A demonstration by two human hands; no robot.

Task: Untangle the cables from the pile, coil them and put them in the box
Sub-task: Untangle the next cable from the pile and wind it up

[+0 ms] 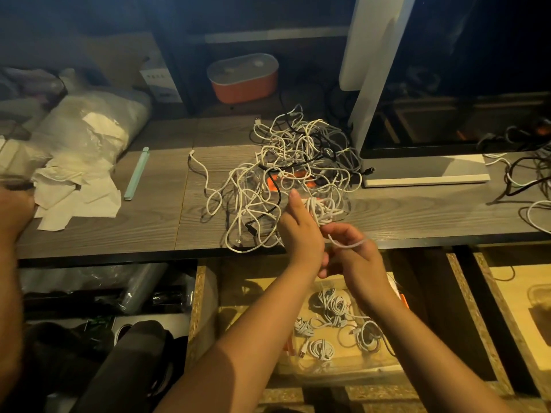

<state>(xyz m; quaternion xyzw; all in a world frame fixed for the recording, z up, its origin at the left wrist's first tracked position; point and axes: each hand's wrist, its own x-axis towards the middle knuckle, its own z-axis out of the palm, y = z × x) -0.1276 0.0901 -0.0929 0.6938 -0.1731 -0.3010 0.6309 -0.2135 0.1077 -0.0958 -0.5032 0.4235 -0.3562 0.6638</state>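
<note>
A tangled pile of white and black cables [293, 171] lies on the wooden desk [155, 213], with orange pieces showing under it. My left hand [299, 231] is at the pile's near edge and holds a small white coil [320, 211]. My right hand [354, 257] pinches the loose end of that white cable [347, 244] just in front of the desk edge. Below the desk a clear box [334, 366] holds several coiled white cables [332, 308].
A monitor stand [423, 172] sits right of the pile, with more cables [524, 180] at the far right. An orange tub [243, 77] stands behind. Plastic bags and paper [80, 162] fill the left side, beside a pale green stick [136, 174]. Another person's arm [13, 222] is at the left edge.
</note>
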